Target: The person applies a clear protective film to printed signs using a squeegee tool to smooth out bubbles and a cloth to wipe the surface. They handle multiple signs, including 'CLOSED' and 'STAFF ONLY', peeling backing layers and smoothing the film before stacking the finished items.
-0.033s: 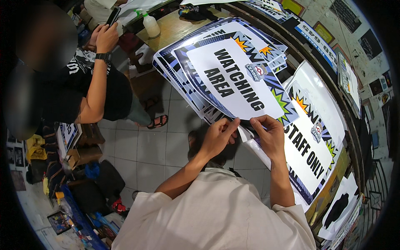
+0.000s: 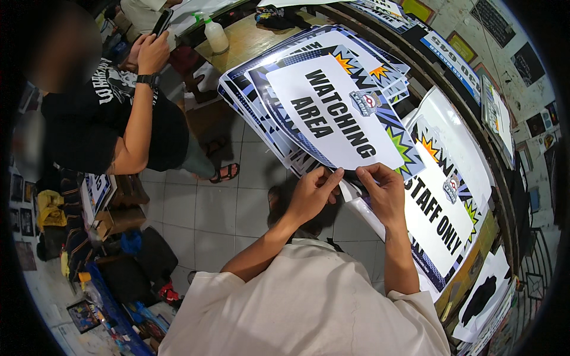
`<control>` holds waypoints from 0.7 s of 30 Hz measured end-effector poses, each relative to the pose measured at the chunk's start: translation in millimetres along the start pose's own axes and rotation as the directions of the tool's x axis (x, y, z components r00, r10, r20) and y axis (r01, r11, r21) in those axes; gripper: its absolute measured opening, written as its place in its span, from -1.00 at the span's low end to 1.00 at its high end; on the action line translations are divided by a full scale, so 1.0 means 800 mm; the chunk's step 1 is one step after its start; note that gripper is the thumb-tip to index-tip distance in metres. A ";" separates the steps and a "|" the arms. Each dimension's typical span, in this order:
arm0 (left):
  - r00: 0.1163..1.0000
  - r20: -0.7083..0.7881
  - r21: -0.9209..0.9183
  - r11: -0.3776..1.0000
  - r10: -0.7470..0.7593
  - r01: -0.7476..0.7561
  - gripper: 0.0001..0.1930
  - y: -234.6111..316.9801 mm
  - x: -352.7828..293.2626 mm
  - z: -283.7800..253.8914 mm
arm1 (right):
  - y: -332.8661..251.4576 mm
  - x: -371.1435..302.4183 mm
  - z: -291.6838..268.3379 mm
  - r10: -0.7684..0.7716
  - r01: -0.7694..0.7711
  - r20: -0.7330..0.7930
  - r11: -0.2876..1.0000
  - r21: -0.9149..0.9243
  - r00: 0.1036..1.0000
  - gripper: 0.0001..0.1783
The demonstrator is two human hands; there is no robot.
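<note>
A printed sign (image 2: 332,118), white with bold black lettering, a blue patterned border and starburst shapes, lies tilted atop a stack of similar signs (image 2: 267,65). At its near edge, my left hand (image 2: 314,193) is closed, thumb and forefinger pinched together at the rim. My right hand (image 2: 382,190) pinches the same edge a little to the right, its fingertips close to the left ones. Whether a thin layer is caught between the fingertips is too small to tell. Beside my right hand, another stack of signs (image 2: 442,213) with the same border style lies on the table.
A spray bottle (image 2: 216,37) stands on the wooden table (image 2: 246,29) beyond the stack. To the left, a person in a black shirt (image 2: 133,113) holds a phone (image 2: 162,21). Bags and boxes (image 2: 122,219) crowd the lower left. A white sheet with a black shape (image 2: 480,296) lies at right.
The person on the left has shifted their head and upper body slightly, showing more of the shirt. My hands and the sign look almost unmoved.
</note>
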State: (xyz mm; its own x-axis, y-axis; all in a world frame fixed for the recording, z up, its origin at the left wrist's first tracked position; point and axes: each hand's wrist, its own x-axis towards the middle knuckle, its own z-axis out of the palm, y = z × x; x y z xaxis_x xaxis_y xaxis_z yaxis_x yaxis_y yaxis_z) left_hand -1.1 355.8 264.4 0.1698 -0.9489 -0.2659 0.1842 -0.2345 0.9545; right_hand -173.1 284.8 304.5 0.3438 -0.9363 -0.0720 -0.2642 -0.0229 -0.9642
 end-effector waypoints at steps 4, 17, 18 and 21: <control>0.995 0.041 -0.029 0.995 0.095 -0.094 -0.62 -0.020 0.004 0.003 | 0.007 0.007 -0.005 0.003 -0.001 -0.039 0.999 0.038 0.999 -0.71; 0.989 0.136 -0.112 0.993 0.059 -0.044 -0.66 -0.034 0.012 0.014 | 0.030 0.037 -0.043 0.248 -0.187 -0.125 0.911 0.368 0.961 -0.77; 0.989 0.136 -0.115 0.992 0.065 -0.049 -0.65 -0.034 0.012 0.017 | 0.034 0.039 -0.047 0.263 -0.197 -0.134 0.906 0.373 0.955 -0.77; 0.988 0.138 -0.076 0.995 0.071 -0.061 -0.65 -0.031 0.012 0.023 | 0.033 0.039 -0.062 0.281 -0.213 -0.116 0.889 0.406 0.953 -0.75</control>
State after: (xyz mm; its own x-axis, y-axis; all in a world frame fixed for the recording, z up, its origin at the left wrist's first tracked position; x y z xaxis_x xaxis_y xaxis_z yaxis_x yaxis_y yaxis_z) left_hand -21.6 348.4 240.6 0.0476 -0.9831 -0.1766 0.2466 -0.1597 0.9559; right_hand -213.7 237.7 289.4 0.1489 -0.9391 -0.3098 0.0579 0.3210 -0.9453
